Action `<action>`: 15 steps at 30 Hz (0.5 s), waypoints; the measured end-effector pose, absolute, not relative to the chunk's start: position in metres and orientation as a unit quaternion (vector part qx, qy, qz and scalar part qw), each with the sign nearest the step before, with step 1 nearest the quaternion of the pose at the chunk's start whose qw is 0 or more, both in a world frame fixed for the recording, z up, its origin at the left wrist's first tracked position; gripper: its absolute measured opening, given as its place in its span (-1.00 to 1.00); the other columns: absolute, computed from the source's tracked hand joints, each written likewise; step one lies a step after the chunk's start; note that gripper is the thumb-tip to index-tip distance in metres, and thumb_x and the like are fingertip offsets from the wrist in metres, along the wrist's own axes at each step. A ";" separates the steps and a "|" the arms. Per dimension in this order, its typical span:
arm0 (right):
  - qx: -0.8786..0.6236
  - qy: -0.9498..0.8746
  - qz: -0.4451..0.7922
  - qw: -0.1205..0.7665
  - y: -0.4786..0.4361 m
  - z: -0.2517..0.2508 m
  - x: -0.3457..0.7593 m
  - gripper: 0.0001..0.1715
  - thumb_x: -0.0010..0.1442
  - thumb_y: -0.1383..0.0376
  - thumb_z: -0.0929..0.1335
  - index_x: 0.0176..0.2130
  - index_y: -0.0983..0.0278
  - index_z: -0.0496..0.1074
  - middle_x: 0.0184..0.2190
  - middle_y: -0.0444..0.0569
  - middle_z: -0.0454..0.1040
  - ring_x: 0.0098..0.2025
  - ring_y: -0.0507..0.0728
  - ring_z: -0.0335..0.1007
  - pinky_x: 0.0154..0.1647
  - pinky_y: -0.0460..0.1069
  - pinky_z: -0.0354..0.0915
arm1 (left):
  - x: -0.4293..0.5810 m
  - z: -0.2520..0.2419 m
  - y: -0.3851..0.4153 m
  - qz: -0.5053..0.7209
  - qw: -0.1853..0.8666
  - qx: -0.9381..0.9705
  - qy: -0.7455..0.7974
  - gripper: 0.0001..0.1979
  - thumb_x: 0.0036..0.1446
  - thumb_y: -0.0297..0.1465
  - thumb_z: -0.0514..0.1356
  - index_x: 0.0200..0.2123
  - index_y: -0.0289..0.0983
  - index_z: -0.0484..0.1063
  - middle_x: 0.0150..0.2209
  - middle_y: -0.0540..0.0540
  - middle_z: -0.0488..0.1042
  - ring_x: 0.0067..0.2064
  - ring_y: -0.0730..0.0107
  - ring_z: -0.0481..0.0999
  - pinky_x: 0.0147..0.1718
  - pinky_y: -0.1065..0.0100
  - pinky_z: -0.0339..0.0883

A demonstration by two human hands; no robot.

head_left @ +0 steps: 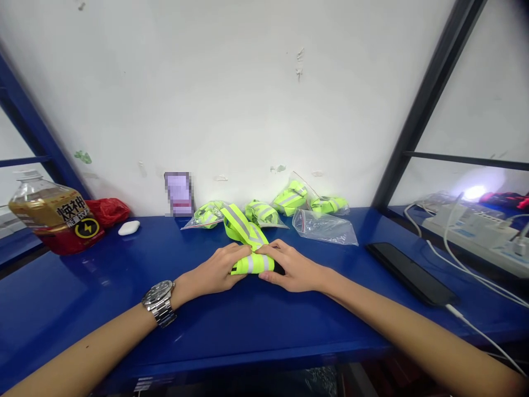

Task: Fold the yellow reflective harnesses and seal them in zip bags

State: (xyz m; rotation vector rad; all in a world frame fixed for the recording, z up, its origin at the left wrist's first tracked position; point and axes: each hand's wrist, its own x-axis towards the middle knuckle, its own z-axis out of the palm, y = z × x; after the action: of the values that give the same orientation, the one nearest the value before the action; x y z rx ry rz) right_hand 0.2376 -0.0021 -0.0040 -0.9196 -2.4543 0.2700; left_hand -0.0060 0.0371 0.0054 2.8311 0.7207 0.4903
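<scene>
A neon yellow reflective strap (253, 264) with silver-grey stripes is partly bundled on the blue table, between both hands. My left hand (227, 267) is closed on its left end, and my right hand (285, 267) grips the right end, where a black part shows beside the fingers. A loose looped length of the same strap runs from the bundle toward the wall. Behind it lie clear zip bags holding similar yellow straps: one bag (209, 214) at left, one bag (262, 213) in the middle and more at right. A flat clear zip bag (325, 227) lies right of them.
A large drink bottle (53, 212), a red plastic bag (109, 210) and a white earbud case (129, 227) stand at left. A phone with a blurred screen (179, 194) leans on the wall. At right are a charging black phone (411, 274) and a power strip (479, 237) with white cables.
</scene>
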 end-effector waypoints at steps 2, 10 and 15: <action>-0.333 -0.902 0.098 0.255 -0.002 -0.004 0.238 -0.41 0.27 0.11 0.32 0.21 0.23 0.19 -0.04 0.10 0.33 0.02 0.21 0.22 0.03 0.12 0.29 | -0.006 0.006 0.037 0.165 0.090 0.951 0.246 -0.66 0.25 -0.34 0.07 0.09 -0.23 0.27 -0.11 -0.15 0.45 -0.14 0.24 0.43 -0.18 0.29 0.31; -0.352 -0.882 0.117 0.290 -0.005 -0.008 0.237 -0.57 0.27 0.14 0.32 0.09 0.22 0.31 -0.20 0.03 0.39 -0.12 0.18 0.30 -0.13 0.04 0.29 | -0.002 0.015 0.030 0.191 0.129 0.941 0.247 -0.74 0.24 -0.30 0.11 -0.04 -0.25 0.39 -0.21 -0.10 0.51 -0.21 0.29 0.48 -0.21 0.35 0.30; -0.355 -0.864 0.121 0.337 -0.018 -0.007 0.233 -0.68 0.31 0.19 0.27 0.02 0.25 0.34 -0.24 0.02 0.46 -0.23 0.16 0.35 -0.22 0.00 0.24 | 0.000 0.025 0.018 0.215 0.215 0.922 0.239 -0.76 0.23 -0.24 0.14 -0.17 -0.27 0.44 -0.38 0.00 0.50 -0.41 0.47 0.42 -0.38 0.45 0.24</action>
State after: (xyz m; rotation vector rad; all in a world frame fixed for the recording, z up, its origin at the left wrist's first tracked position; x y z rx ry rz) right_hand 0.2329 -0.0181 -0.0069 -0.9254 -2.2513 0.3159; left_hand 0.0001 0.0184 0.0254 2.5585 0.6617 0.5961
